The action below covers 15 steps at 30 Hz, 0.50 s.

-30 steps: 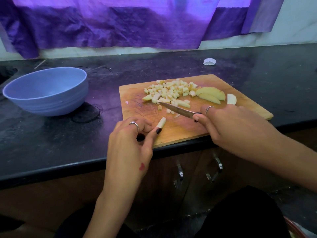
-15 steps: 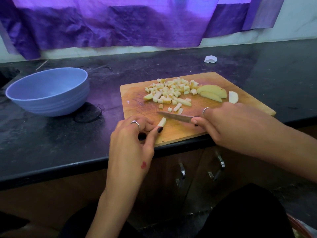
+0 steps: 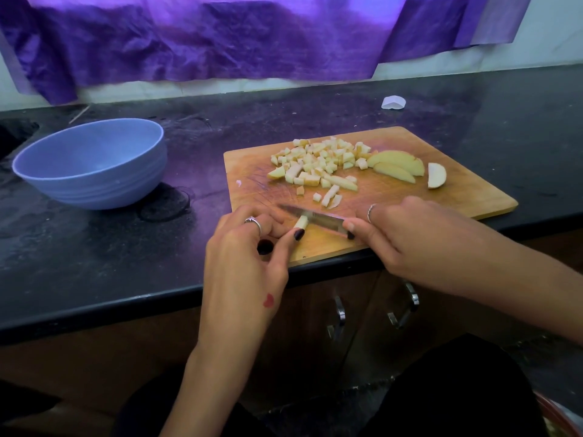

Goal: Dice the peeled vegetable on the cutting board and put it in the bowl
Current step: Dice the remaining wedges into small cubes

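A: Where does it stand?

B: The left hand [image 3: 249, 263] pinches a short strip [image 3: 301, 223] at the near edge of the board [image 3: 467, 190], thumb and fingers curled on it. The right hand's [image 3: 410, 238] grip is closed round the handle of the knife [image 3: 310, 216], whose blade lies across the strip, right by the left fingertips.

A: So what could go wrong?

B: The strip is small, and the fingers [image 3: 277, 227] sit almost against the blade. A slip of the edge, or the strip rolling under pressure, could nick them, I think. The board also hangs close to the edge of the bench [image 3: 94, 263], so a hard push might shift it.

A: Counts?

B: One bowl [image 3: 91, 165], well to the left of the board, with nothing showing in the part of it I can see. One knife, one board. A pile of dice [image 3: 318, 160], too many to count, with a few loose bits nearer the knife. Two slices [image 3: 396, 165] and one end piece [image 3: 437, 175] lie uncut at the right.

A: And the vegetable?

B: All on the board as far as I can see; none visible in the bowl.
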Each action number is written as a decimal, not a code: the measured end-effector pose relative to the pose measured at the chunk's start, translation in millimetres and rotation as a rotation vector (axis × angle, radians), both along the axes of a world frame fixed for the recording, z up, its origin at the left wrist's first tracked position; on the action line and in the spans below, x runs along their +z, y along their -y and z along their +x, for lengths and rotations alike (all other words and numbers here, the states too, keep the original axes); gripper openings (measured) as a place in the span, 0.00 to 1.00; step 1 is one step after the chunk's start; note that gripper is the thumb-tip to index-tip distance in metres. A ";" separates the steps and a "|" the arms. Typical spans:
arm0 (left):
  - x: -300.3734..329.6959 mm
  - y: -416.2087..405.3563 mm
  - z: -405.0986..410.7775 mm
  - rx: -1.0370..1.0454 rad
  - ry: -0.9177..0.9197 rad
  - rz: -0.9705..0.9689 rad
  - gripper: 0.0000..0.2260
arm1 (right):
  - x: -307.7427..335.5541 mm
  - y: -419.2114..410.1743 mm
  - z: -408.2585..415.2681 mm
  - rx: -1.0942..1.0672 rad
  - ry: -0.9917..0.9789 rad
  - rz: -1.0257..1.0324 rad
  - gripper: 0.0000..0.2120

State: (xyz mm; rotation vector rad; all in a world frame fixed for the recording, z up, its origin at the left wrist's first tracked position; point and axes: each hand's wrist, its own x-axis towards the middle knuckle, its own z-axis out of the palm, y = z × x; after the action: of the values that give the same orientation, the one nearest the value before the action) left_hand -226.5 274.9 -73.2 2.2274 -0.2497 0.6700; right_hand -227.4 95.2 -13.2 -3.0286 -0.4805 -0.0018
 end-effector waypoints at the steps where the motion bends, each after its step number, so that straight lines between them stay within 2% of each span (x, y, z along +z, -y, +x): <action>1: 0.3 0.0 0.1 -0.001 0.003 -0.006 0.04 | 1.2 0.1 0.4 -0.001 -0.018 -0.015 0.20; 3: 0.2 0.1 0.4 -0.005 -0.001 -0.008 0.05 | 5.5 0.7 -0.9 -0.019 -0.020 -0.062 0.20; 7: -0.2 -0.5 1.1 0.001 -0.013 -0.003 0.05 | 8.8 4.2 -3.5 -0.078 0.115 -0.145 0.18; 11: 0.2 0.3 1.0 0.001 -0.008 -0.010 0.05 | 4.7 3.4 -8.1 -0.044 0.088 -0.085 0.21; 15: 0.1 0.3 0.9 -0.009 -0.006 -0.007 0.04 | 0.7 -0.2 -8.0 -0.012 0.067 -0.043 0.20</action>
State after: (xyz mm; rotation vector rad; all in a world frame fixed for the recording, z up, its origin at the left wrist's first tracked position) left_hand -225.6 274.6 -73.1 2.2199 -0.2532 0.6584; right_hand -235.4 95.4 -12.5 -3.0823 -0.4740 -0.0953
